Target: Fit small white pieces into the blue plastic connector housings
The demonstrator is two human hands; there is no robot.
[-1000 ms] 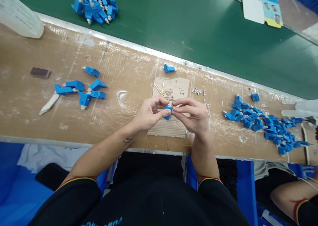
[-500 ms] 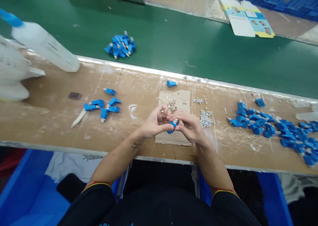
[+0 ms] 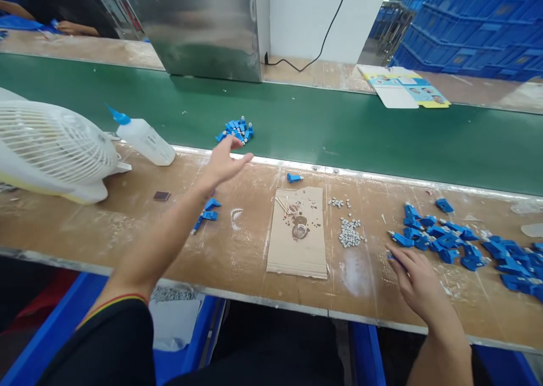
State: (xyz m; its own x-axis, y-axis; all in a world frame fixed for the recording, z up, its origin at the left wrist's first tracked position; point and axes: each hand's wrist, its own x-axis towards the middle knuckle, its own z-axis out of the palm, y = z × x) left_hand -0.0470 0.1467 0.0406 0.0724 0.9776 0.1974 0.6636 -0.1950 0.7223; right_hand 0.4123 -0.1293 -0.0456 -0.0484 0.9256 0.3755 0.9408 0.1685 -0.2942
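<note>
Hands have parted: left hand (image 3: 223, 162), fingers spread, empty, hovers by small heap of blue plastic connectors (image 3: 236, 130) on green belt (image 3: 339, 131), upper centre; right hand (image 3: 418, 281), fingers outstretched flat, touches larger blue connector heap (image 3: 449, 241), lower right. White plastic squeeze bottle (image 3: 146, 141), contents unclear, upper left.

A factory assembly line is shown. A green conveyor belt (image 3: 382, 142) is run along the far side of a worn, glue-stained bench (image 3: 85, 227). Identical blue parts (image 3: 458, 239) are heaped on the bench at the right, and a smaller heap (image 3: 236, 130) is laid on the belt. Blue crates (image 3: 475, 29) are stacked at the far right, and another person's hand (image 3: 72, 28) is seen at a station far left.
</note>
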